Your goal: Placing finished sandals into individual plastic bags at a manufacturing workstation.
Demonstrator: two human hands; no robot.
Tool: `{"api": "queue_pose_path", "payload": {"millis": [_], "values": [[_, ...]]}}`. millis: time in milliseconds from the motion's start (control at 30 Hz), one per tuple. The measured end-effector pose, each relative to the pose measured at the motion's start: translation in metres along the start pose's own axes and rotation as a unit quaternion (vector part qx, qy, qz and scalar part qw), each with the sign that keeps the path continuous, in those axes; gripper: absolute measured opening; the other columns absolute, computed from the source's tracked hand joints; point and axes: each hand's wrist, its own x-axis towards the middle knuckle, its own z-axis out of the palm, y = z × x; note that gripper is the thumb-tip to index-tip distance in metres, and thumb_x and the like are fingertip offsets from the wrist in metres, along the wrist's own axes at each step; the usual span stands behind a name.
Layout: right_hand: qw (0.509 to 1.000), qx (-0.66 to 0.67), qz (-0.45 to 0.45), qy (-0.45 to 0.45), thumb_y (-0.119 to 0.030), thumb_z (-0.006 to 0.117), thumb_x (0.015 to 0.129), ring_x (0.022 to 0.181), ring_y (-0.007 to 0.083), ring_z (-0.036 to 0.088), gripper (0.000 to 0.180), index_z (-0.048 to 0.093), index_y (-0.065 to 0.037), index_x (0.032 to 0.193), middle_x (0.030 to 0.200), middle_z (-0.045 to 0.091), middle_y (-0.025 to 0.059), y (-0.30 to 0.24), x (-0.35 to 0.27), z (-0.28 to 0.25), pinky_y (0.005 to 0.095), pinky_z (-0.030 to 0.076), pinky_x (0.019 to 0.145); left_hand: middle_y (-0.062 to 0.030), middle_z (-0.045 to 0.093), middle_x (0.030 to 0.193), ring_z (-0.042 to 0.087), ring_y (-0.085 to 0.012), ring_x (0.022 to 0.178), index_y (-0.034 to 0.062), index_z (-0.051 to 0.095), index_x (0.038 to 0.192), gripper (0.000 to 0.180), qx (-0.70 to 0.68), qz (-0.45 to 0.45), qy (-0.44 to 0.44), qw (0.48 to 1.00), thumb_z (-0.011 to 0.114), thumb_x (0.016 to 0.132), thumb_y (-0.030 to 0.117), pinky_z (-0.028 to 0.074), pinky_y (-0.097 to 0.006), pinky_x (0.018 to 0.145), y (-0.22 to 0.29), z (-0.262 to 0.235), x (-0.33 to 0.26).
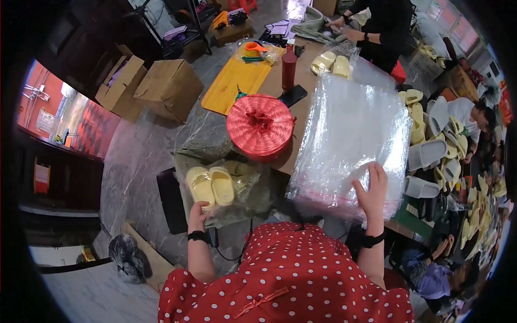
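Note:
On the left, a pair of pale yellow slippers [222, 185] in clear plastic is above an open olive-green sack [186, 156]. My left hand [197, 216] grips their near end, its fingers curled at the left slipper; part of the grip is hidden. More wrapped slippers show dimly in the sack. My right hand [372, 191] rests with thumb and fingers apart on a thick stack of clear plastic bags [355, 124] on the table. Both wrists wear black bands.
A big roll of red plastic twine [258, 126], a dark red bottle [288, 70], a phone [293, 97] and a yellow board [231, 81] lie ahead. Yellow and grey slippers [425, 153] pile up at right. Cardboard boxes [169, 89] stand left. Co-workers sit or stand around.

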Motion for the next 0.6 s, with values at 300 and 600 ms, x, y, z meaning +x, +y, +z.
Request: {"api": "queue_pose_path", "payload": {"millis": [300,600], "values": [[0.999,0.034,0.019,-0.003,-0.028,0.075,0.081,0.136,0.0423,0.039,0.066,0.051,0.001,0.135,0.146,0.045,0.0222,-0.019,0.007,0.005,0.0499,0.032,0.114,-0.0186,0.044,0.147,0.042,-0.0310,0.137,0.0020,0.042,0.146,0.062,0.163,0.068,0.345,0.922,0.066,0.095,0.027,0.040,-0.040,0.108,0.023,0.058,0.109],[0.998,0.038,0.056,0.003,-0.044,0.073,0.085,0.139,0.0420,0.037,0.071,0.049,-0.003,0.138,0.147,0.044,0.0207,-0.009,-0.002,0.008,0.0491,0.031,0.115,-0.0187,0.044,0.151,0.039,-0.0368,0.141,0.0050,0.054,0.137,0.050,0.371,0.621,-0.298,0.623,0.064,0.089,0.009,0.030,-0.046,0.116,0.124,0.356,-0.131]]}}
